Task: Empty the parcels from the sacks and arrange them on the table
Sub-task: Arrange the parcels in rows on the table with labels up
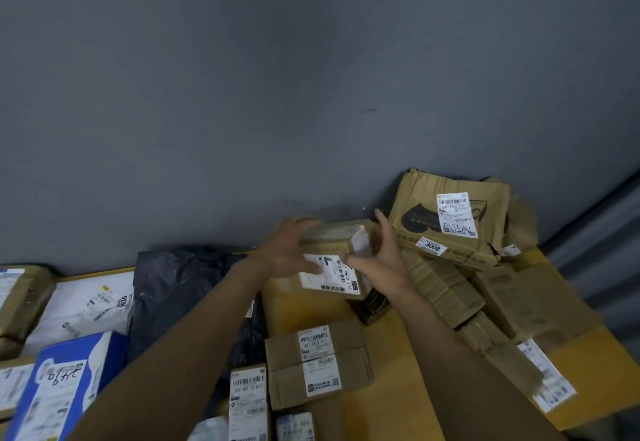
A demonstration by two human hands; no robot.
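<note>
A small brown cardboard box (337,234) with a white shipping label on its front is held up just above the yellow table (398,354), close to the grey wall. My left hand (289,252) grips its left end, fingers curled over the top and thumb on the label. My right hand (382,255) presses against its right end, fingers straight and pointing up, thumb lying across the label's edge. No sack is in view.
A crumpled brown parcel marked 3008 (450,222) leans on the wall at the right, above a tilted pile of brown boxes (446,290). Two labelled boxes (318,361) lie near me. A black plastic parcel (180,288), a white parcel (86,302) and a blue box (62,388) lie left.
</note>
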